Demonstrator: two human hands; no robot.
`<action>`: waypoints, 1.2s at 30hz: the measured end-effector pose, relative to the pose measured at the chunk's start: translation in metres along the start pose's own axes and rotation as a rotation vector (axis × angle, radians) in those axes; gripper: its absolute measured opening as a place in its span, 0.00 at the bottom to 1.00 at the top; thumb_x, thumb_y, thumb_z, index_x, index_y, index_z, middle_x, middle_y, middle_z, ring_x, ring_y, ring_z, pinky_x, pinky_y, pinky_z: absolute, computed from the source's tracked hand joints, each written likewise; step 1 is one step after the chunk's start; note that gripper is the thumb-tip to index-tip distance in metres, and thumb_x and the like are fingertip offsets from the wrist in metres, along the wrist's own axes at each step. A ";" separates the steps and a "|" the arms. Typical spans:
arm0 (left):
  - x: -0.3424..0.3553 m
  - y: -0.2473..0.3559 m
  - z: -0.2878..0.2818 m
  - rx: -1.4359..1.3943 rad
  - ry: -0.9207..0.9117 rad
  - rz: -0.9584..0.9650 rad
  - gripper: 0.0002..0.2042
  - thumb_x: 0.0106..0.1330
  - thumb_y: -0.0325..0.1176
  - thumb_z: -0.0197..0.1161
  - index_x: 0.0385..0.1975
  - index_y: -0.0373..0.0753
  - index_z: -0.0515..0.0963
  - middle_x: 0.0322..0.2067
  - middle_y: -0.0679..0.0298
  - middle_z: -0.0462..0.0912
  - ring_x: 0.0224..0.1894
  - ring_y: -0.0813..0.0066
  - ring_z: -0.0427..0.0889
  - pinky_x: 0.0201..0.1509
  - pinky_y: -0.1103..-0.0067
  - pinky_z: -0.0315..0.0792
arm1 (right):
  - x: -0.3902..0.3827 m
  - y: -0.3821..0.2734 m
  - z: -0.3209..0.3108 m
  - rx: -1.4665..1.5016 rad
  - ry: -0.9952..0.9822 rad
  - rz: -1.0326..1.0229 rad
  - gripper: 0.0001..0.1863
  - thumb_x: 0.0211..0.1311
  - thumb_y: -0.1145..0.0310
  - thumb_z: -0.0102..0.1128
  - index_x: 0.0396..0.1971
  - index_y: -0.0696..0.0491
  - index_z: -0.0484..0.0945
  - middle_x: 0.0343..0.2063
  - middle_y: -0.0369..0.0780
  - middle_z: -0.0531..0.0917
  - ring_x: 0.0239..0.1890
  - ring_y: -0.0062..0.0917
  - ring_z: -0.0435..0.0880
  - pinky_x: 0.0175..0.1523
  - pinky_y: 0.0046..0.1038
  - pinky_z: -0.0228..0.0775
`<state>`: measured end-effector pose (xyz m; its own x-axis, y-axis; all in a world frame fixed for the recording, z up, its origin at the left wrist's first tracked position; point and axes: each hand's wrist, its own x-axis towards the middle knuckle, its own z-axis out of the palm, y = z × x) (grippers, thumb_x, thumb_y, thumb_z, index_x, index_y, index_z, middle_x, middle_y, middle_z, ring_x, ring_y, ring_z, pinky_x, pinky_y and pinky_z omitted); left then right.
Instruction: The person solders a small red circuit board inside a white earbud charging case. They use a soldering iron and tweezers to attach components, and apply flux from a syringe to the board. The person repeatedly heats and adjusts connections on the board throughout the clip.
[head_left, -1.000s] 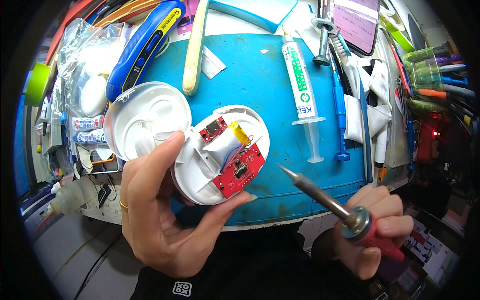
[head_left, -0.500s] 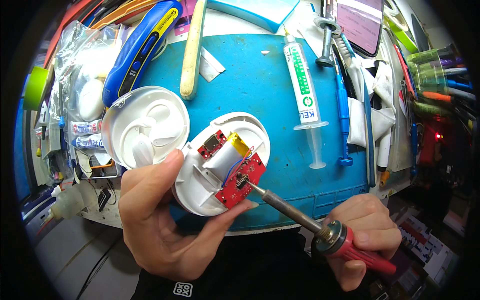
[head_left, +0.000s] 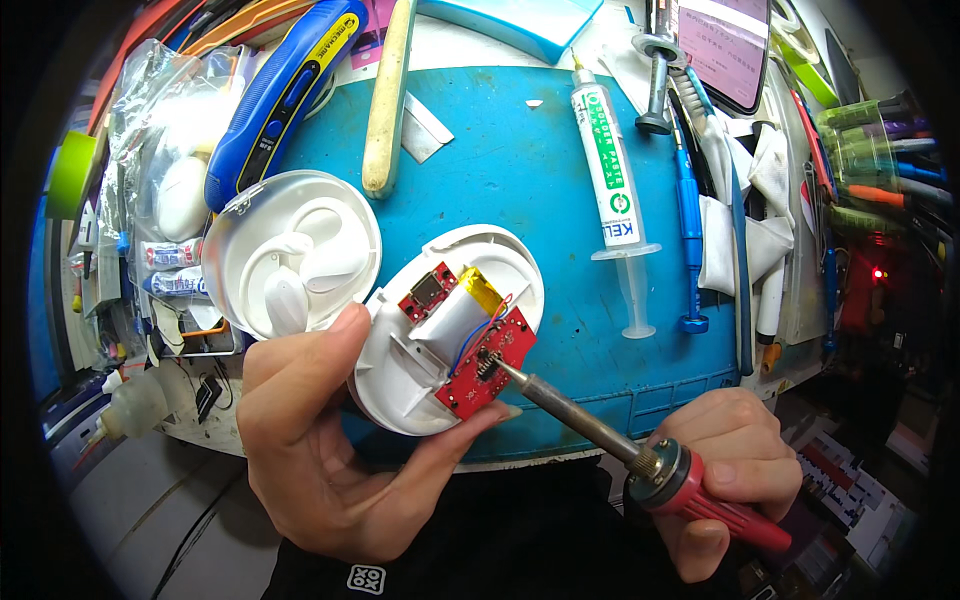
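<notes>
My left hand [head_left: 330,450] grips an opened white round case half [head_left: 390,385], with a red circuit board [head_left: 462,393], a smaller red board [head_left: 428,292], a silver battery with yellow tape [head_left: 448,327] and thin red and blue wires inside. The other white half [head_left: 292,235], with earbud-shaped white parts in it, lies at the upper left of this half. My right hand [head_left: 730,470] is closed on a red-handled soldering iron [head_left: 590,433], whose metal tip meets the black chip on the larger board.
A blue mat [head_left: 640,380] covers the bench. Around the case lie a blue knife [head_left: 282,105], a pale stick [head_left: 388,110], a paste syringe [head_left: 612,190], a blue screwdriver [head_left: 688,250] and white cloth [head_left: 745,245]. A phone [head_left: 722,45], plastic bags [head_left: 150,120] and pens [head_left: 880,150] crowd the edges.
My right hand has brought the iron left and up, so its tip is now on the board's chip. The case in my left hand has shifted slightly downward.
</notes>
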<state>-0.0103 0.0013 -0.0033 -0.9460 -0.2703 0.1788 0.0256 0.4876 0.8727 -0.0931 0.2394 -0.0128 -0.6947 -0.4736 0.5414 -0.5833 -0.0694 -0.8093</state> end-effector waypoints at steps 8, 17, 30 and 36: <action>0.000 0.000 0.000 0.029 -0.008 -0.015 0.46 0.47 0.16 0.82 0.67 0.34 0.60 0.61 0.51 0.65 0.65 0.54 0.77 0.66 0.62 0.83 | 0.001 -0.001 0.000 -0.014 -0.003 0.006 0.18 0.70 0.60 0.62 0.50 0.56 0.71 0.30 0.39 0.79 0.25 0.26 0.80 0.27 0.26 0.74; -0.001 0.000 -0.002 0.061 -0.013 -0.001 0.47 0.45 0.17 0.83 0.67 0.36 0.61 0.61 0.53 0.66 0.64 0.56 0.78 0.66 0.63 0.83 | 0.000 -0.001 0.001 -0.015 0.006 0.009 0.18 0.70 0.59 0.63 0.49 0.56 0.72 0.30 0.40 0.79 0.24 0.26 0.80 0.27 0.25 0.74; -0.002 0.001 -0.001 0.050 0.001 -0.005 0.47 0.44 0.18 0.84 0.67 0.36 0.62 0.60 0.54 0.67 0.64 0.57 0.78 0.66 0.63 0.83 | 0.001 -0.002 -0.002 -0.030 -0.023 0.011 0.19 0.70 0.60 0.62 0.50 0.55 0.70 0.30 0.40 0.78 0.24 0.26 0.80 0.27 0.26 0.74; -0.002 0.000 -0.001 0.063 0.003 -0.003 0.47 0.44 0.18 0.84 0.67 0.37 0.62 0.60 0.54 0.67 0.63 0.57 0.78 0.66 0.63 0.83 | 0.001 -0.002 -0.002 -0.033 -0.024 0.020 0.18 0.70 0.59 0.62 0.50 0.55 0.71 0.31 0.39 0.79 0.25 0.26 0.80 0.28 0.27 0.74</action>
<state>-0.0082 0.0008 -0.0025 -0.9450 -0.2744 0.1780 0.0025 0.5381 0.8428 -0.0928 0.2407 -0.0103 -0.6961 -0.4956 0.5194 -0.5834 -0.0312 -0.8116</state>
